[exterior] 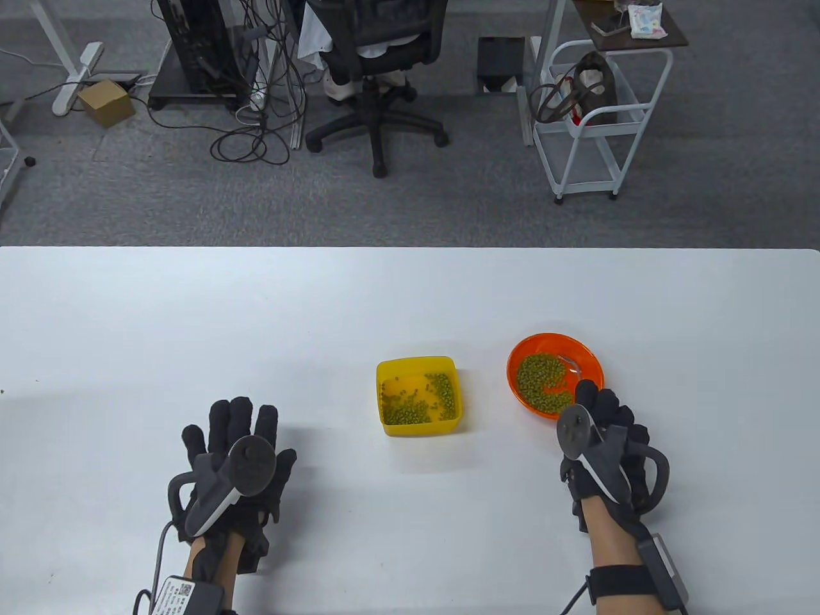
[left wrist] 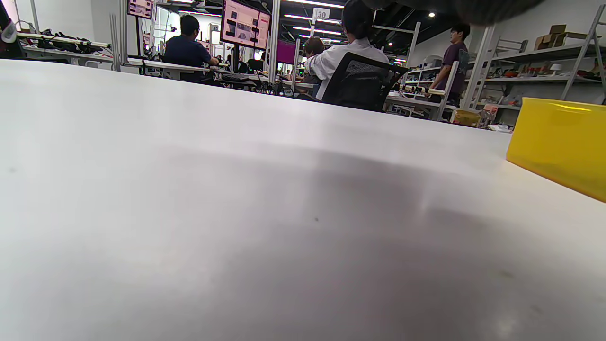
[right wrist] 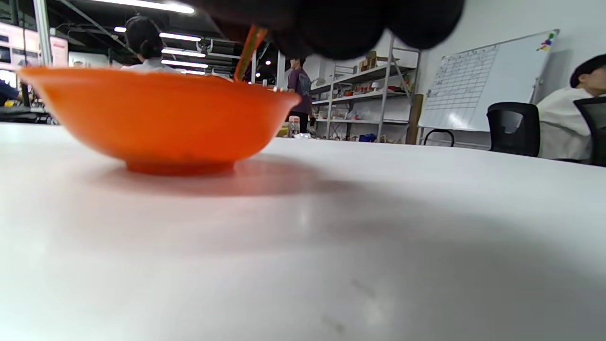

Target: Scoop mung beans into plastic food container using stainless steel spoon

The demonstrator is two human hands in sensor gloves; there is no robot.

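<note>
A yellow plastic container (exterior: 418,418) stands at the table's middle with some mung beans in it; its side shows in the left wrist view (left wrist: 558,142). To its right, an orange bowl (exterior: 524,350) holds mung beans (exterior: 543,382) and the head of a steel spoon (exterior: 571,366). My right hand (exterior: 592,400) is at the bowl's near rim and grips the spoon's handle (right wrist: 247,49), which rises from the bowl (right wrist: 161,113) into my fingers (right wrist: 331,23). My left hand (exterior: 237,426) rests flat on the table, fingers spread, empty, left of the container.
The white table (exterior: 410,288) stretches wide around both vessels. Beyond its far edge are an office chair (exterior: 378,70), a white cart (exterior: 599,122) and cables on the floor.
</note>
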